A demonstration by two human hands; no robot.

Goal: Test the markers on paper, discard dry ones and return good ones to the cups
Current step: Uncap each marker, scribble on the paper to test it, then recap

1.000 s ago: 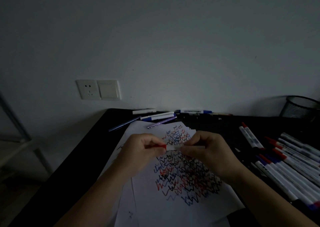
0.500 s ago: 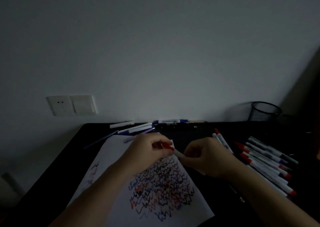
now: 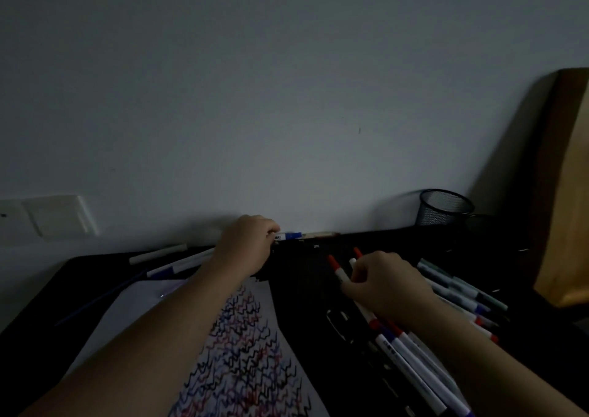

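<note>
Beside the paper (image 3: 255,346), the left hand (image 3: 247,246) is gripping a blue marker (image 3: 288,236); the right hand (image 3: 387,281) is pinching a red marker (image 3: 338,271).

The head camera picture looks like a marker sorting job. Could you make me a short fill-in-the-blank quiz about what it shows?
1. The left hand reaches to a marker with a ____ cap lying by the wall.
2. The right hand rests on the pile of markers, beside one with a ____ cap.
3. The paper is covered in ____ scribbles of red, blue and black.
4. The mesh cup stands at the back ____ of the desk.

Missing words: blue; red; zigzag; right
</note>
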